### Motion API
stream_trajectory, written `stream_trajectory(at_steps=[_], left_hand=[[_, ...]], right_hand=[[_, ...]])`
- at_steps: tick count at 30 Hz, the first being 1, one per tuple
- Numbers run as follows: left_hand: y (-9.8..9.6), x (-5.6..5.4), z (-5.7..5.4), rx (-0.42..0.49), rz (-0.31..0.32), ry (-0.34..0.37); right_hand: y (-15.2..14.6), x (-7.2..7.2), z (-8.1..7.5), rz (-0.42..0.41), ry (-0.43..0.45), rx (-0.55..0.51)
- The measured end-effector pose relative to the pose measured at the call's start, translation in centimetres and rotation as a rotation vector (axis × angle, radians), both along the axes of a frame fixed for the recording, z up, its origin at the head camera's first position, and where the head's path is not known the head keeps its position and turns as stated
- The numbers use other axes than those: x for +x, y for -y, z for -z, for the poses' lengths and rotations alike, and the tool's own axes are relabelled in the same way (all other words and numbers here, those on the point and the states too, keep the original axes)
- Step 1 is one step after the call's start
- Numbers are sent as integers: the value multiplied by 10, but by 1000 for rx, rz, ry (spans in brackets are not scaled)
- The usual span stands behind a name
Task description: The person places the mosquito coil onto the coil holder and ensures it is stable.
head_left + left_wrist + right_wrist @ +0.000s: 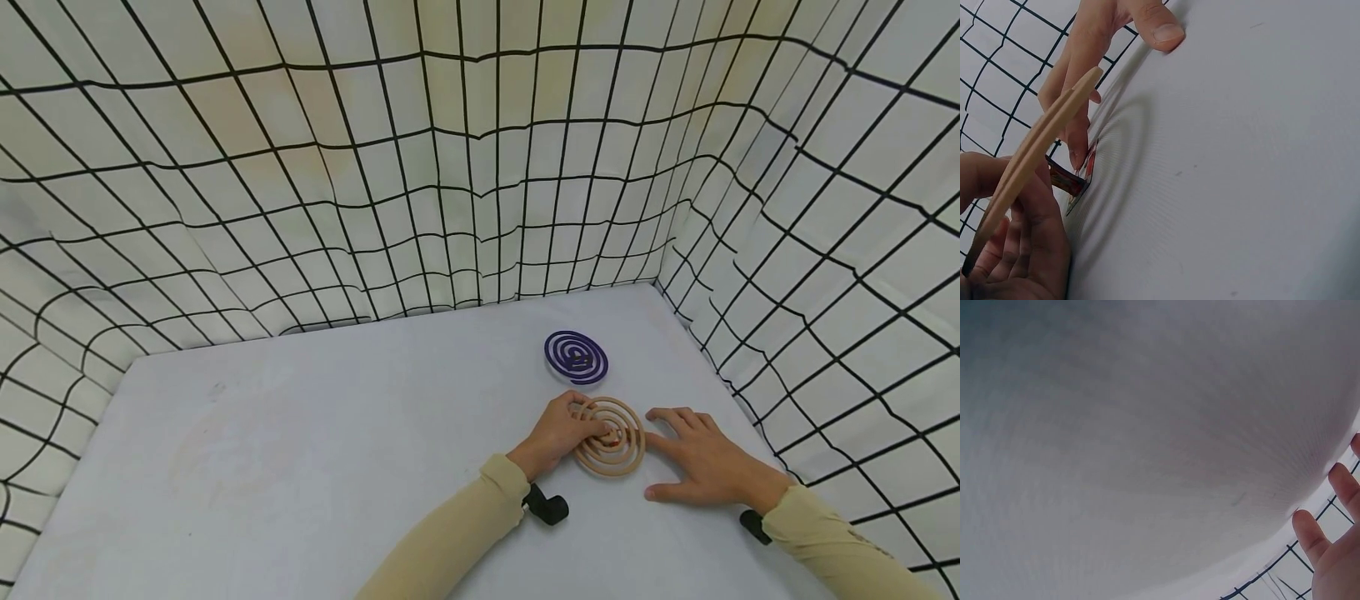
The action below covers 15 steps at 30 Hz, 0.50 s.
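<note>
My left hand (pixel 558 433) pinches a tan spiral coil, like a mosquito coil (pixel 610 474), by its left side. Seen edge-on in the left wrist view, the coil (pixel 1038 147) is tilted and lifted off the white surface, casting a ringed shadow. Below it is a small thin stand (pixel 1071 183) with a red patterned base and an upright strip. My right hand (pixel 701 462) lies to the right with fingers spread. One of its fingertips (pixel 1077 159) presses at the stand's base. The right wrist view catches only a few of its fingers (pixel 1313 534).
A purple spiral coil (pixel 553 358) lies on the white table (pixel 337 450) beyond the tan one, with a dark piece at its middle. Black netting (pixel 480 133) over white sheeting walls the back and sides, close to the right hand.
</note>
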<state>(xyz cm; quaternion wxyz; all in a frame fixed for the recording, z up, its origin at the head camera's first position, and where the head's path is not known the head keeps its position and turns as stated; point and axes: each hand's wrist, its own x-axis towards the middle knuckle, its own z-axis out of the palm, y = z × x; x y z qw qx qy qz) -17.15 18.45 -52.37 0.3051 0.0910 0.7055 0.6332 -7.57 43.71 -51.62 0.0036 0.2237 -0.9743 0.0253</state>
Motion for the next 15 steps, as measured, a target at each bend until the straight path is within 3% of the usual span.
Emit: stream_trajectory(at_steps=[15], left_hand=[[0, -1, -1, -26, -16, 6]], right_hand=[[1, 0, -1, -19, -31, -9]])
